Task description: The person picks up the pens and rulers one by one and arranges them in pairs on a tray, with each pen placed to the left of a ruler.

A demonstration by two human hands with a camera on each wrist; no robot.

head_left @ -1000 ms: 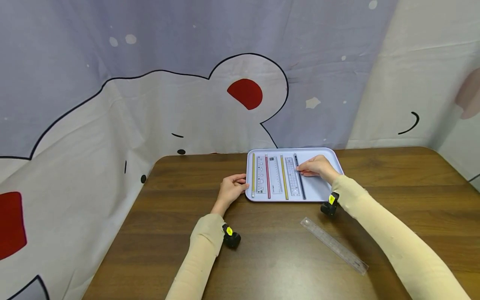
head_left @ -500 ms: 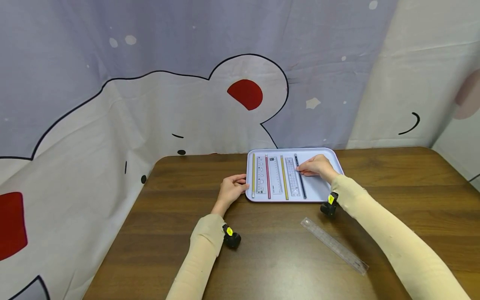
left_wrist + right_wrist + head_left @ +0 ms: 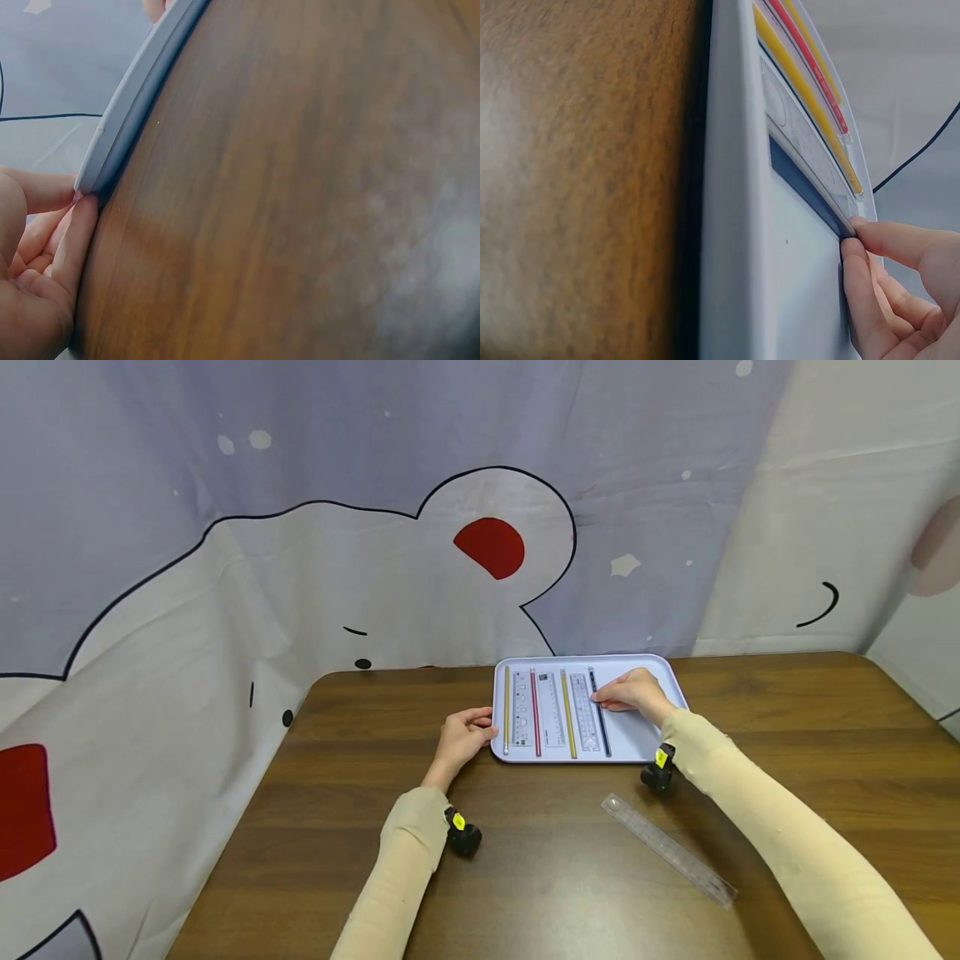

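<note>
In the head view, my left hand [image 3: 459, 743] is at the left edge of the white tray [image 3: 645, 745]; thumb and fingers pinch its rim [image 3: 124, 124] in the left wrist view. My right hand [image 3: 637, 693] reaches over the tray's right part and pinches a dark pencil [image 3: 604, 731] lying lengthwise there. Between thumb and fingertip, the pencil [image 3: 802, 184] shows beside a clear ruler [image 3: 799, 124] in the right wrist view. Left of it lie a yellow pencil [image 3: 568, 718], another clear ruler [image 3: 552, 710], a red pencil [image 3: 536, 718], a third ruler [image 3: 521, 710] and another yellow pencil [image 3: 507, 710], roughly parallel.
A longer transparent ruler [image 3: 667, 850] lies slanted on the brown wooden table [image 3: 540, 877], in front of the tray and beside the right forearm. Behind the table's back edge hangs a printed curtain [image 3: 300, 585], close to the tray's far side.
</note>
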